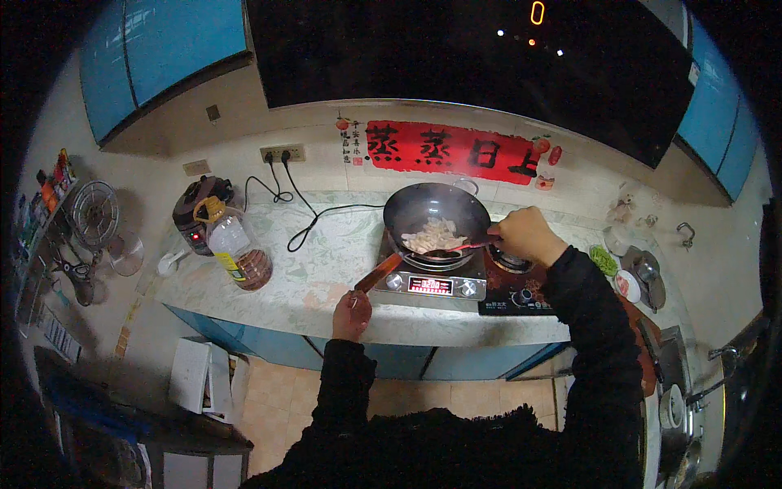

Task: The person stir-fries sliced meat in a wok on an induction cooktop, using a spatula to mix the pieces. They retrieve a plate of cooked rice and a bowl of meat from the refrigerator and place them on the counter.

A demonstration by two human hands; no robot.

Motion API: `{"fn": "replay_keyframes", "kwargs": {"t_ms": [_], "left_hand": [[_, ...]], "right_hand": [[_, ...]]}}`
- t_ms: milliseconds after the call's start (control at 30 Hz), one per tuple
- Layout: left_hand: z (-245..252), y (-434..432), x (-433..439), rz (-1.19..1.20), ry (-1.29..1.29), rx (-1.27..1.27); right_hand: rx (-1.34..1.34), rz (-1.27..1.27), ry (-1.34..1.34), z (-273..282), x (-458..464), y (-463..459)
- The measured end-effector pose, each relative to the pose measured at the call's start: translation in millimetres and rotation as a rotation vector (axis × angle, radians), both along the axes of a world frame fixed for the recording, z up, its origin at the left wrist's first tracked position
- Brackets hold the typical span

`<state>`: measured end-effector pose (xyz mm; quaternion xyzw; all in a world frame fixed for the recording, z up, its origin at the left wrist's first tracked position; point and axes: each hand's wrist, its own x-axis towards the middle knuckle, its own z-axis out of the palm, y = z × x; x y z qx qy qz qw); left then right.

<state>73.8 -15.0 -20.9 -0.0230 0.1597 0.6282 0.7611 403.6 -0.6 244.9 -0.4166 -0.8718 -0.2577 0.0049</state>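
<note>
A dark wok sits tilted on an electric cooker with a lit display. Pale sliced food, possibly meat, lies in its lower part, and faint steam rises. My left hand is closed around the wok's wooden handle. In my right hand, above the wok's right rim, is the handle of a red spatula; its far end reaches into the food. Shreds of green vegetable and a white plate with pinkish food stand beyond my right sleeve.
Right of the cooker is a second hob. An oil bottle and a dark rice cooker stand at the left. Black power cords cross the counter's back. A range hood overhangs; a sink lies far right.
</note>
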Motion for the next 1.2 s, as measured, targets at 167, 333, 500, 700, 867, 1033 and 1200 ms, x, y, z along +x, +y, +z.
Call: {"fn": "replay_keyframes", "kwargs": {"t_ms": [167, 333, 500, 700, 867, 1033, 1200], "left_hand": [[3, -2, -1, -0.061, -0.074, 0.028], [0, -1, -6, -0.082, -0.097, 0.006], [9, -3, -3, -0.024, -0.068, -0.065], [13, -7, 2, -0.020, 0.031, 0.028], [2, 0, -5, -0.120, -0.107, 0.060], [-2, -1, -8, -0.191, -0.277, 0.081], [9, -6, -2, -0.002, 0.026, -0.028]], "right_hand": [[0.009, -0.051, -0.039, -48, -20, 14], [0.048, -0.216, 0.139, -84, -19, 39], [-0.035, -0.495, 0.422, -55, -1, 53], [-0.235, -0.814, 0.583, -25, 42, 87], [-0.726, -0.815, 0.796, -70, 82, 118], [-0.885, -0.597, 1.223, -145, 86, 118], [-0.669, -0.620, 1.353, -200, 38, 120]]}}
